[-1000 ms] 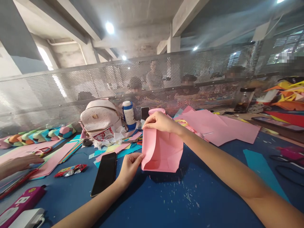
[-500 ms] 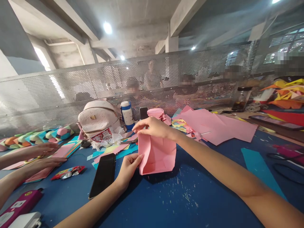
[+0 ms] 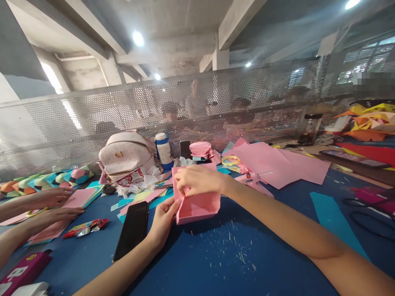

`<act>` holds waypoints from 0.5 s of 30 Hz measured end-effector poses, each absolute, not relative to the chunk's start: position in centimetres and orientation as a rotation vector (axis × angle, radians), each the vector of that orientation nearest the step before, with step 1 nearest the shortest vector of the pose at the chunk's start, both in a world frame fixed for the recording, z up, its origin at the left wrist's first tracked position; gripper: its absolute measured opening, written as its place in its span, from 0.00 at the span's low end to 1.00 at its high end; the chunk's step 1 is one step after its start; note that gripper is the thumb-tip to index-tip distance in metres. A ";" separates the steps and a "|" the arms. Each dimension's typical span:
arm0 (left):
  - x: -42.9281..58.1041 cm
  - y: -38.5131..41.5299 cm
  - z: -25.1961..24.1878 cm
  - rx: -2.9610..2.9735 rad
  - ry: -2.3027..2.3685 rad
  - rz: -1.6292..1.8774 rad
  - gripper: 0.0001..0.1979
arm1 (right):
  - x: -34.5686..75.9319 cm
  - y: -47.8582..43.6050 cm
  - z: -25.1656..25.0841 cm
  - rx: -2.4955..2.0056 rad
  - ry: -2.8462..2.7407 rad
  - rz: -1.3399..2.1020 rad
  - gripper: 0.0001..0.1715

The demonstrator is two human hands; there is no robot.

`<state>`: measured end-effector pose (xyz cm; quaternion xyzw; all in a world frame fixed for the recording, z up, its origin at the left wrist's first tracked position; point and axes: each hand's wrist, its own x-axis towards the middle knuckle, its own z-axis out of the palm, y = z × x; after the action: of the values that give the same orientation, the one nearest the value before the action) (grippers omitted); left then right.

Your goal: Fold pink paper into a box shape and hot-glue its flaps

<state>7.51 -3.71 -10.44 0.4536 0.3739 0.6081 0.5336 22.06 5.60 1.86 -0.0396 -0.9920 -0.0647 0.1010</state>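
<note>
A folded pink paper sheet (image 3: pixel 200 203) stands on its lower edge on the blue table (image 3: pixel 234 263). My right hand (image 3: pixel 199 180) reaches over its top and grips the upper part, fingers closed on the paper. My left hand (image 3: pixel 163 220) pinches the sheet's lower left corner. A black phone (image 3: pixel 132 229) lies flat just left of my left hand.
A pale backpack (image 3: pixel 125 156), a blue-and-white bottle (image 3: pixel 163 150) and crumpled paper sit behind. Loose pink sheets (image 3: pixel 277 162) spread to the right, with a teal strip (image 3: pixel 331 216) and black scissors (image 3: pixel 368 216). Another person's hands (image 3: pixel 51 205) work on coloured paper at the left. A perforated metal screen (image 3: pixel 92 119) closes the back.
My right hand has pressed the top of the pink sheet down and toward me, so the paper now stands lower and more folded. The other person's two hands came in at the left.
</note>
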 end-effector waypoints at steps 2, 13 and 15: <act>7.5 -3.7 -10.4 1.079 0.856 1.452 0.15 | 21.8 5.9 1.6 -0.111 -2.937 -0.172 0.07; 8.1 -3.9 -10.0 1.120 0.763 1.373 0.17 | 21.7 5.7 1.0 -0.196 -2.966 -0.178 0.05; 8.2 -3.9 -10.0 1.130 0.769 1.370 0.17 | 21.5 5.8 0.8 -0.154 -2.976 -0.156 0.06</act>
<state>8.16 -3.93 -10.02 0.4809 0.3271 0.5832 0.5672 21.55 5.76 0.76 -0.0515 -0.9942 -0.0522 0.0787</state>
